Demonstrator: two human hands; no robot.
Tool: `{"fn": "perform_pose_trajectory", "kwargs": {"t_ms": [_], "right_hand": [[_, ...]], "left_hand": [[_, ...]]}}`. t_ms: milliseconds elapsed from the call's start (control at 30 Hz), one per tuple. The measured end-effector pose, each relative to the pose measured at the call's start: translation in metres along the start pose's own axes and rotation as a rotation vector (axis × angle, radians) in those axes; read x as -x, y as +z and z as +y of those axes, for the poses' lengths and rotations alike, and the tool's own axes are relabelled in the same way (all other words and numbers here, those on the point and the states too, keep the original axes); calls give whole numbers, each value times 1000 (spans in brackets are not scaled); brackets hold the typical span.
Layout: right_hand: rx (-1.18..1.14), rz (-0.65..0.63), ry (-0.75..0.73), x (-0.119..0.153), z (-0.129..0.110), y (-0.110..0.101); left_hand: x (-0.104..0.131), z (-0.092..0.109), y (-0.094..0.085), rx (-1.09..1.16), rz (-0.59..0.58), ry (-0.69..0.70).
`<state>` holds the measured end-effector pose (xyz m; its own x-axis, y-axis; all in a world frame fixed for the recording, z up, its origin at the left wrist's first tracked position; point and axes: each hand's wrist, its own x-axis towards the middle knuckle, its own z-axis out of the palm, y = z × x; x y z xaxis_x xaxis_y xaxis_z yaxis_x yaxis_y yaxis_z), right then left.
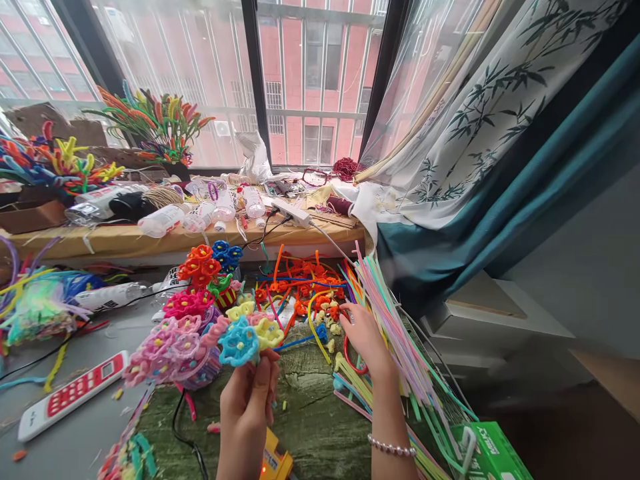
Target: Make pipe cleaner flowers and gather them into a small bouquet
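Note:
My left hand [249,401] is closed around the base of a small bunch of pipe-cleaner flowers [240,342], blue, yellow and pink with yellow centres. To the right, my right hand [364,337] reaches over a pile of loose pieces with its fingers apart. Beside its fingertips lie small pale-yellow pieces [331,312] and orange pipe-cleaner flowers [303,307]. A bundle of pastel pipe cleaners [395,333] runs along the outer side of my right hand. Left of my left hand stand finished-looking pink flowers [175,347] in a striped holder.
A yellow tool [277,459] with a lit red light lies at the front. A red-and-white remote-like device [75,395] rests at left; a green box [493,453] sits at lower right. Bottles [163,220] and a power strip [291,212] lie on the windowsill. A black cable [183,427] crosses the left side.

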<state>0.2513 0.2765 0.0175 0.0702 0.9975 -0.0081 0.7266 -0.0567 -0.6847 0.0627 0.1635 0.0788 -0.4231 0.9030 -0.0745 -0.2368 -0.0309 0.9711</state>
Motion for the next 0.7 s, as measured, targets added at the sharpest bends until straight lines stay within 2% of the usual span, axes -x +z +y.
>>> {"fn": "perform_pose_trajectory", "kwargs": {"t_ms": [167,367,533,700], "right_hand": [[40,-28,-22,1,-4,5],[110,-50,-59,-4,-16,24],[145,-147,-127,-2,-24,36],[163,-211,-165,2,-33,39]], "left_hand": [[0,5,-1,-6,17,-8],[0,2,0,-21,23,-24],[-7,-5,-8,-49,-4,-36],[-10,-6,-11,-68,-32,-40]]}}
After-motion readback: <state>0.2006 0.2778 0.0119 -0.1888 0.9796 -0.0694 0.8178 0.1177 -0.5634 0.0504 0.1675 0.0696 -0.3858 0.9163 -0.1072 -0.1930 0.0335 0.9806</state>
